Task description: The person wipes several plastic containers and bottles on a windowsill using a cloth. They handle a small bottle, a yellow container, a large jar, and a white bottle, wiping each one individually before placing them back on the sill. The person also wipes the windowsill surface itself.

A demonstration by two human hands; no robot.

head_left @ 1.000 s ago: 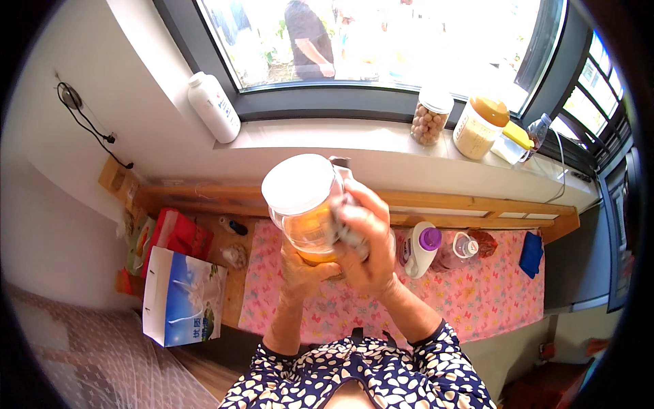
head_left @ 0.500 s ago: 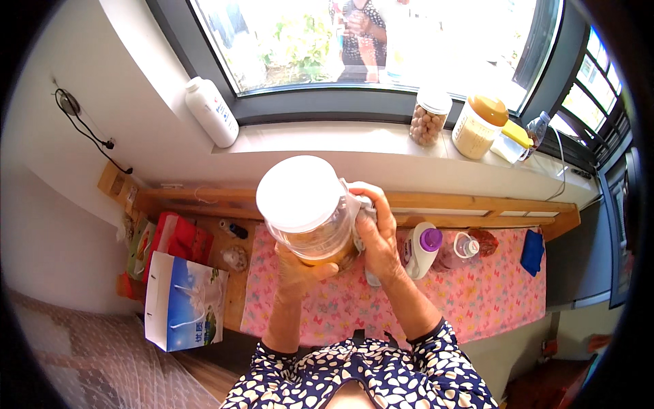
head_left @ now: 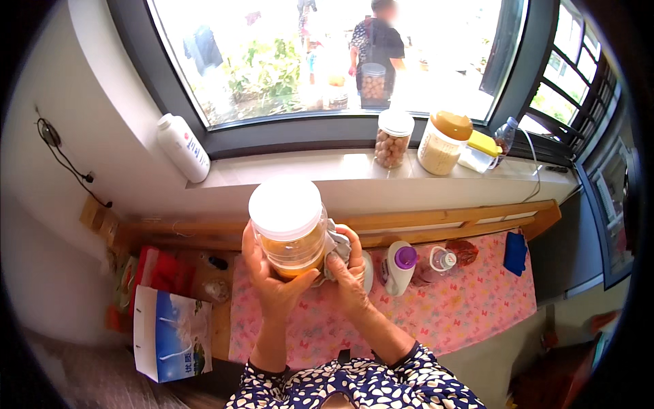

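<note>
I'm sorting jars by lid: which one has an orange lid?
The windowsill jar just right of the jar of brown balls; that one and the held jar are white-lidded.

A navy blue top (head_left: 310,380) with uneven, rounded cream spots fills the bottom centre of the frame. Its left sleeve (head_left: 253,388) and right sleeve (head_left: 426,371) end in narrow, plain dark bands (head_left: 400,358). Two short black tabs (head_left: 345,355) show along its upper edge. The left hand (head_left: 276,294), right hand (head_left: 349,285) and forearms (head_left: 270,344) are bare.
</note>
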